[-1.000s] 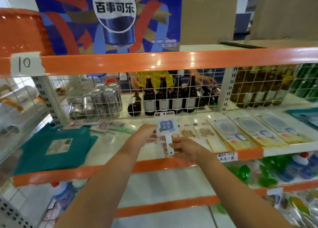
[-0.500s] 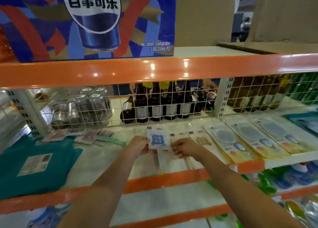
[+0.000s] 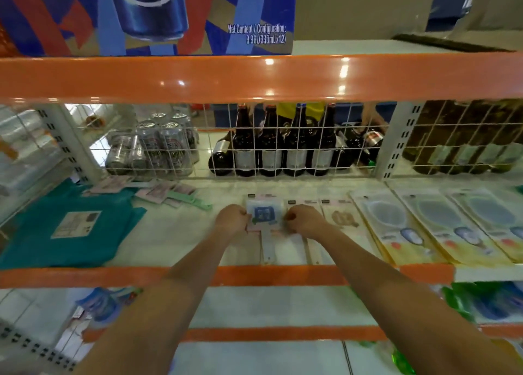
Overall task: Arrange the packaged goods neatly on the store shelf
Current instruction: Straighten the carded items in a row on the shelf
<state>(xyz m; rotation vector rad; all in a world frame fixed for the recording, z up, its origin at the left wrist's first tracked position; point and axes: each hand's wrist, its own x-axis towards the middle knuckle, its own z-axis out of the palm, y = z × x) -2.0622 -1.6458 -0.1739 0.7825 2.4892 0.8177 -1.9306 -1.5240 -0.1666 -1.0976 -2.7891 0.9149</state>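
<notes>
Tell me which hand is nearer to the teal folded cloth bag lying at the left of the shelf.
Left. The left hand grips the left edge of the blue-printed fan package, on the side toward the teal folded cloth bag; the right hand grips the package's far edge.

White print on the blue soda carton (image 3: pixel 147 15), on the top shelf well above and left of the fingers, reads "Net Content / Configuration: 3.96L(330mL x12)". The printing on the flat pack (image 3: pixel 264 214) pinched between both hands' fingers is too blurred to read, as are the bottle labels (image 3: pixel 270 159) behind it
</notes>
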